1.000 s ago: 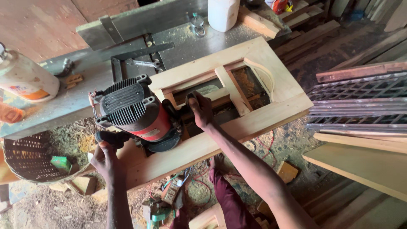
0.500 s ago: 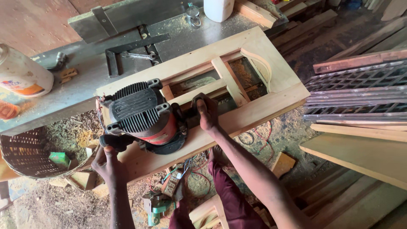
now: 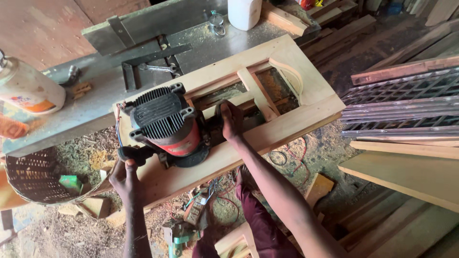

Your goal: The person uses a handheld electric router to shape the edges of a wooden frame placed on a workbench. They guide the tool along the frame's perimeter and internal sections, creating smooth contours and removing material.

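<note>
Both hands gripping router handles on wooden frame

Router creeps along the frame toward the inner rails

The red-and-black router now sits farther along the pale wooden frame than a second ago, nearer its curved rail; the left hand and right hand travel with it, each keeping its handle.

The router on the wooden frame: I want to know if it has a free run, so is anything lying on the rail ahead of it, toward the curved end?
Nothing visible lies on the rail ahead of the router. The right hand holds its far handle beside the opening, the left hand the near one. The frame's crosspiece sits off the rail.
</note>
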